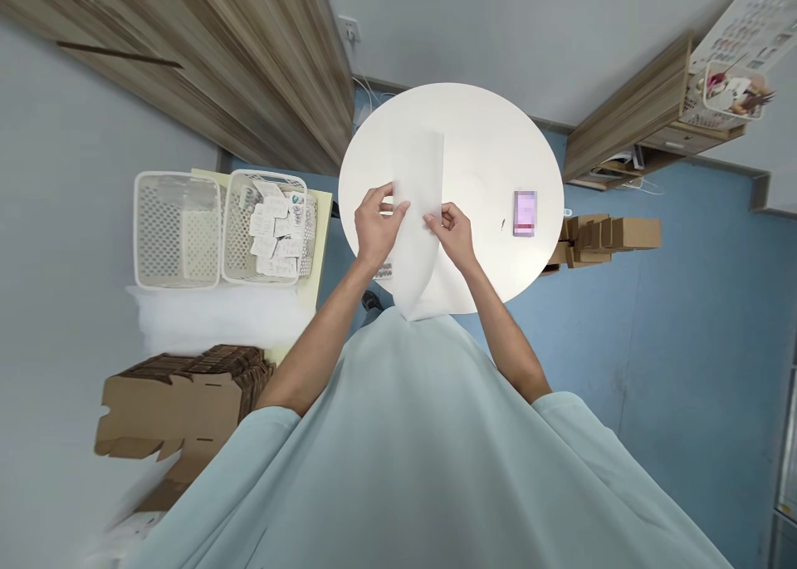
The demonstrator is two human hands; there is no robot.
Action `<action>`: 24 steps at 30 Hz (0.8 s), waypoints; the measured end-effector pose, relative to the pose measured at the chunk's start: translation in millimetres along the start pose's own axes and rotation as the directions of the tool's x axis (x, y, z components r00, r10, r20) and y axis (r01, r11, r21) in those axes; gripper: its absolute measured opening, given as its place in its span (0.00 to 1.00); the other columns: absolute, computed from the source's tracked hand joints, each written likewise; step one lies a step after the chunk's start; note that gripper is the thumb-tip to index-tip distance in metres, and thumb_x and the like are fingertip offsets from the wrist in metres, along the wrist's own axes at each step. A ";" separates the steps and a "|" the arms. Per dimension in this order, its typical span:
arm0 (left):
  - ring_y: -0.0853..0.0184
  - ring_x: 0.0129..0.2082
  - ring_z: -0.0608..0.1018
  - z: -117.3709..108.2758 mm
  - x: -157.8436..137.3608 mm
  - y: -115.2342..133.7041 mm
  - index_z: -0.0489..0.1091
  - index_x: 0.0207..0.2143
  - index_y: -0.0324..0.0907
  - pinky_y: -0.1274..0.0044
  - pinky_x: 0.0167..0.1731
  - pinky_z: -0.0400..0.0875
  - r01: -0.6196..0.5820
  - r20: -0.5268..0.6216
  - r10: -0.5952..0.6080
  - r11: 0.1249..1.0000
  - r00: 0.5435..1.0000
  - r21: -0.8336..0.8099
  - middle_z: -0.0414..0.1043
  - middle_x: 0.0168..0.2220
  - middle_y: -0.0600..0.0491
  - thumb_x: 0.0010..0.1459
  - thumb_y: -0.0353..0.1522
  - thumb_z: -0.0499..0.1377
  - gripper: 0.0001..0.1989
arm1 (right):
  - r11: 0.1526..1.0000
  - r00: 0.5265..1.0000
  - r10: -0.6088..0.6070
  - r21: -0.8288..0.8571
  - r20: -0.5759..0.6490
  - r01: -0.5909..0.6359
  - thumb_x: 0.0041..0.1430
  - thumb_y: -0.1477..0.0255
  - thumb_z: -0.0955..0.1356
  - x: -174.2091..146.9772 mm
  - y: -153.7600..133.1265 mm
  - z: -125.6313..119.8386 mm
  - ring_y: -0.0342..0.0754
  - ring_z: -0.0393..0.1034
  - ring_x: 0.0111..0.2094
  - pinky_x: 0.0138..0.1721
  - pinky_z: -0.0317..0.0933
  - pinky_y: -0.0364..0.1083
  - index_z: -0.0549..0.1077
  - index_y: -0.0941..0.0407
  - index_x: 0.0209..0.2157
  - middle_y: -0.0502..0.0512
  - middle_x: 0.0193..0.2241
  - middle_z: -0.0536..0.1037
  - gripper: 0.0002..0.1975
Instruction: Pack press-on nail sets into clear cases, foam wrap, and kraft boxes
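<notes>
A long, thin white foam sheet point(416, 245) is folded over and lies lengthwise across the round white table point(491, 120), its near end curling past the edge to my shirt. My left hand point(378, 227) pinches its left edge between thumb and fingers. At the opposite edge, my right hand point(453, 232) grips the foam with its thumb on top. Whether anything is wrapped inside cannot be made out. A flat pack with round bumps point(383, 271) peeks out beneath my left wrist.
A blurred pink box-like item point(525, 213) and a tiny dark object point(503, 224) lie on the table's right. To the left stand a white basket point(178, 179), another holding small white packets point(274, 228), white foam point(217, 318) and flattened cartons point(174, 407). Brown boxes point(613, 232) sit right.
</notes>
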State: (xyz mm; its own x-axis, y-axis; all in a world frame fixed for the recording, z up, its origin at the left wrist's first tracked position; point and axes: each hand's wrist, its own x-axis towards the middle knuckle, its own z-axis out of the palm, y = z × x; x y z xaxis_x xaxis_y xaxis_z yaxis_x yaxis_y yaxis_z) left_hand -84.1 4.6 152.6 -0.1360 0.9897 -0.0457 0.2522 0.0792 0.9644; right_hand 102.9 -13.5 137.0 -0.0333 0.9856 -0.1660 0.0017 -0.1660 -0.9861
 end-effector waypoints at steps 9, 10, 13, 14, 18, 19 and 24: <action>0.57 0.54 0.83 -5.1 -13.9 2.0 0.76 0.61 0.50 0.72 0.45 0.81 -0.017 -0.077 0.021 0.999 0.997 0.047 0.77 0.63 0.46 0.66 0.42 0.70 0.23 | 1.000 1.000 0.002 0.000 -0.010 -0.002 0.59 0.37 0.75 -6.0 -5.4 10.8 0.50 0.78 0.42 0.44 0.76 0.50 0.70 0.49 0.39 0.52 0.41 0.80 0.30; 0.57 0.54 0.83 -5.7 -14.2 1.6 0.76 0.61 0.50 0.72 0.45 0.81 -0.015 -0.084 0.018 0.999 0.996 0.045 0.77 0.62 0.46 0.66 0.41 0.70 0.23 | 1.000 1.000 0.001 -0.003 -0.007 -0.001 0.59 0.38 0.75 -6.5 -6.1 11.4 0.50 0.78 0.42 0.44 0.76 0.50 0.70 0.49 0.39 0.52 0.41 0.80 0.30; 0.58 0.53 0.83 -7.2 -14.1 0.7 0.76 0.61 0.49 0.72 0.46 0.81 -0.007 -0.105 0.011 0.999 0.994 0.039 0.80 0.58 0.47 0.66 0.38 0.70 0.22 | 1.000 1.000 0.009 -0.010 -0.009 -0.009 0.58 0.37 0.76 -7.2 -7.5 13.3 0.50 0.78 0.42 0.44 0.77 0.50 0.71 0.49 0.39 0.52 0.41 0.81 0.30; 0.58 0.52 0.83 -7.6 -13.8 0.3 0.77 0.60 0.49 0.72 0.47 0.81 -0.007 -0.110 0.011 0.999 0.994 0.042 0.81 0.56 0.47 0.66 0.37 0.70 0.21 | 1.000 1.000 0.011 -0.009 -0.011 -0.011 0.58 0.37 0.76 -7.1 -7.4 13.9 0.50 0.78 0.42 0.44 0.77 0.50 0.71 0.49 0.39 0.52 0.41 0.81 0.31; 0.59 0.52 0.84 -8.4 -12.3 -1.8 0.80 0.51 0.47 0.71 0.49 0.81 -0.015 -0.111 0.021 0.999 0.994 0.049 0.81 0.53 0.49 0.66 0.36 0.69 0.12 | 1.000 1.000 0.001 -0.012 0.003 -0.001 0.59 0.38 0.76 -5.4 -4.3 15.9 0.50 0.78 0.43 0.44 0.77 0.49 0.72 0.49 0.39 0.53 0.41 0.80 0.30; 0.59 0.51 0.84 -8.4 -12.0 -2.5 0.81 0.49 0.47 0.71 0.49 0.81 -0.017 -0.107 0.021 0.999 0.994 0.044 0.82 0.52 0.49 0.66 0.36 0.69 0.10 | 1.000 1.000 -0.003 -0.015 0.008 0.003 0.59 0.38 0.76 -5.0 -3.5 16.2 0.51 0.78 0.44 0.44 0.77 0.49 0.72 0.49 0.39 0.53 0.41 0.80 0.29; 0.60 0.48 0.84 -10.1 -10.7 -5.8 0.81 0.44 0.48 0.70 0.47 0.82 -0.019 -0.096 0.019 1.000 0.995 -0.003 0.81 0.50 0.50 0.67 0.40 0.68 0.08 | 0.999 0.998 -0.039 0.003 0.039 0.039 0.59 0.38 0.76 -6.2 -9.9 16.4 0.54 0.78 0.50 0.45 0.78 0.51 0.74 0.49 0.40 0.55 0.45 0.81 0.29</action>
State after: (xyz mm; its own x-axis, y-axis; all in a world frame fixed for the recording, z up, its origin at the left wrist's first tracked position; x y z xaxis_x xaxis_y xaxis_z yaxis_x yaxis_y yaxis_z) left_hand -93.8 -7.6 150.1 -0.2228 0.9749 -0.0025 0.2516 0.0600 0.9660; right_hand 86.7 -18.5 147.8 -0.0727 0.9893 -0.1267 -0.0028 -0.1272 -0.9919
